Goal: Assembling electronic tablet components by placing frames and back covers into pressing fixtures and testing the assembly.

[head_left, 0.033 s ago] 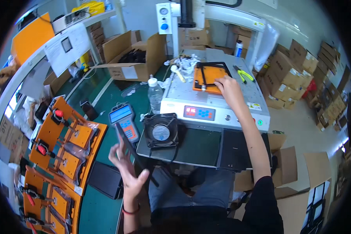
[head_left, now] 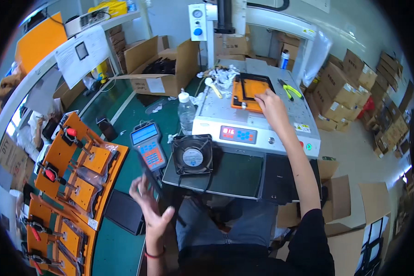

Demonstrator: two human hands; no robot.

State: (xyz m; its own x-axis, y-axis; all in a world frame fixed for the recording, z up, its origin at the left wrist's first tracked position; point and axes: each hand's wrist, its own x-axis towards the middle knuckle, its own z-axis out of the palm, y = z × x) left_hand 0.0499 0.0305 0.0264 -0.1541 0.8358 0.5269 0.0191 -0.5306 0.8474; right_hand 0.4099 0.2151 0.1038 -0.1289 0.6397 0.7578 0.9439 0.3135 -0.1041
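Note:
My left hand (head_left: 152, 212) holds a thin black panel (head_left: 152, 177) up off the bench, seen nearly edge-on and slightly blurred, between thumb and fingers. My right hand (head_left: 272, 108) reaches over the white press, with its fingers closed at the lower right corner of a slim black frame (head_left: 244, 89). That frame lies tilted on an orange fixture (head_left: 255, 87) on the press bed. My right fingertips partly hide the contact.
The white press (head_left: 280, 133) has a lit control panel; green-handled cutters (head_left: 290, 91) and crumpled tissue lie on it. Before it stand a black fan (head_left: 192, 156), a plastic bottle (head_left: 186, 112) and a handheld tester (head_left: 147, 145). Orange clamp fixtures (head_left: 78, 184) line the left; cartons (head_left: 342, 87) stack right.
The whole view shifts slightly right and down. The black panel in my left hand tilts a little; my right hand stays at the frame on the orange fixture.

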